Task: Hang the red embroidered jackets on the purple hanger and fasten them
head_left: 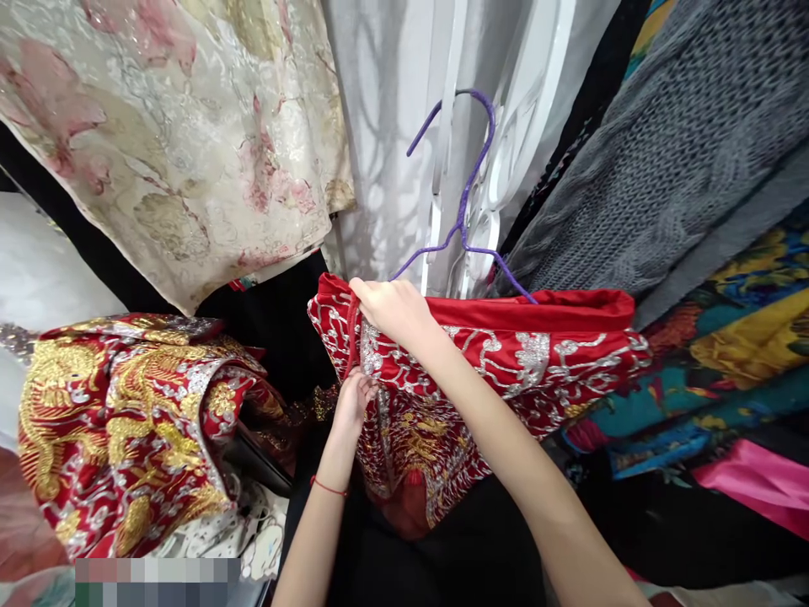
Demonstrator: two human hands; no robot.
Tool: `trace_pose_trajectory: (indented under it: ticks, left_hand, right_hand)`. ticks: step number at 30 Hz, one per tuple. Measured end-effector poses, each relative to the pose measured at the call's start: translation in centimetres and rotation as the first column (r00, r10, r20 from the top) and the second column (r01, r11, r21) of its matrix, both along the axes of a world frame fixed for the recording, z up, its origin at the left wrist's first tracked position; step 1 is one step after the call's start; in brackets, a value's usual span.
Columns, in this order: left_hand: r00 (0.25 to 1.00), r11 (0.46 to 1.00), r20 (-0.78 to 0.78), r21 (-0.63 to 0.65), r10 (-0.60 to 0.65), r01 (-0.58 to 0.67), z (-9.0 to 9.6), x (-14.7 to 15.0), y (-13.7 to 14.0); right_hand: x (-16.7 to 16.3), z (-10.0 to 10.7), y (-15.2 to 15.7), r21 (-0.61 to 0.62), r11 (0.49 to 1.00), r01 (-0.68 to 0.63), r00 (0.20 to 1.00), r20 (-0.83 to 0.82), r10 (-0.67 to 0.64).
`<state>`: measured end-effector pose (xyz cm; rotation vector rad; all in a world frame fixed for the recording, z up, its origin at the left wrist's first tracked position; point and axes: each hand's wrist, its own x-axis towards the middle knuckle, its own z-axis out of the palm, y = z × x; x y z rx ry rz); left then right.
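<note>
A red skirt [486, 358] with silver and gold embroidery hangs from a purple hanger [464, 202], its plain red waistband [537, 312] running across the top. My right hand [395, 312] is closed over the waistband near its left end, fingertips on the far side and hidden. Just below, my left hand [357, 400] pinches a red cord or folded edge along the skirt's left side with bent fingers. The lower part of the skirt bunches between my arms. A thin red bracelet [329, 487] circles my left wrist.
At left lies a red garment with gold embroidery [126, 421]. Above it hangs a cream floral cloth [190, 126]. White scrollwork metal [506, 160] stands behind the hanger. On the right are a grey knit [683, 160], a teal and yellow floral cloth [733, 362] and pink fabric [762, 485].
</note>
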<state>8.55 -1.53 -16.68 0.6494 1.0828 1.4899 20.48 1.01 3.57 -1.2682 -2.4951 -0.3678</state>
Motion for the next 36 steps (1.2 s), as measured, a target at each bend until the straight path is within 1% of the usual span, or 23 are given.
trace_pose_trajectory:
  ticks: [3, 7, 11, 15, 19, 21, 22, 24, 26, 29, 31, 32, 36]
  left_hand:
    - [0.997, 0.997, 0.017, 0.0, 0.079, -0.079, 0.0, 0.2, 0.6]
    - [0.987, 0.988, -0.043, 0.021, 0.152, -0.151, 0.0, 0.0, 1.0]
    - [0.988, 0.991, -0.081, 0.054, 0.129, -0.125, 0.3, -0.3, 0.6]
    - [0.995, 0.994, -0.039, 0.076, 0.086, -0.083, 1.0, -0.3, 0.1]
    - [0.999, 0.994, 0.004, 0.101, 0.038, -0.039, 2.2, -0.6, -0.5]
    - [0.996, 0.988, -0.076, 0.155, 0.037, -0.025, 2.9, -1.1, -0.7]
    - [0.987, 0.98, -0.147, 0.196, 0.063, -0.033, 3.3, -1.4, -0.7]
    - [0.944, 0.962, -0.293, 0.265, 0.15, -0.07, 3.8, -2.1, -0.7]
    - [0.912, 0.959, -0.362, 0.266, 0.195, -0.099, 3.9, -2.6, -0.6]
    - [0.911, 0.967, -0.362, 0.223, 0.198, -0.122, 3.3, -2.8, -0.8]
    - [0.917, 0.973, -0.356, 0.199, 0.179, -0.113, 2.7, -2.5, -1.0]
    - [0.922, 0.98, -0.358, 0.178, 0.151, -0.091, 2.4, -2.3, -1.1]
    - [0.931, 0.995, -0.365, 0.092, -0.012, 0.049, 1.4, -1.4, -1.2]
  right_hand:
    - [0.1, 0.1, -0.1, -0.01, 1.0, 0.004, 1.0, 0.001, -0.004]
    - [0.2, -0.1, 0.0, 0.009, 1.0, -0.007, 1.0, -0.014, 0.007]
    - [0.2, -0.3, 0.2, 0.016, 1.0, -0.016, 1.0, -0.019, 0.016]
    - [0.1, -0.5, 0.6, 0.037, 0.999, 0.004, 1.0, -0.024, -0.003]
    - [0.1, -0.6, 0.8, 0.05, 0.999, 0.005, 1.0, -0.027, -0.004]
    - [0.1, -0.6, 0.7, 0.04, 0.999, 0.002, 1.0, -0.021, -0.001]
    - [0.1, -0.6, 0.6, 0.033, 0.999, 0.002, 1.0, -0.018, -0.002]
    - [0.1, -0.6, 0.3, 0.024, 1.0, 0.002, 1.0, -0.016, -0.001]
    - [0.1, -0.6, -0.1, 0.02, 1.0, -0.002, 1.0, -0.02, 0.003]
    - [0.2, -0.7, -0.5, 0.013, 1.0, -0.001, 1.0, -0.022, 0.002]
    - [0.2, -0.6, -0.7, 0.011, 1.0, 0.002, 1.0, -0.019, -0.002]
    - [0.3, -0.6, -0.8, 0.012, 1.0, 0.0, 1.0, -0.016, 0.001]
    - [0.5, -0.3, -1.2, 0.004, 1.0, 0.002, 1.0, 0.001, -0.002]
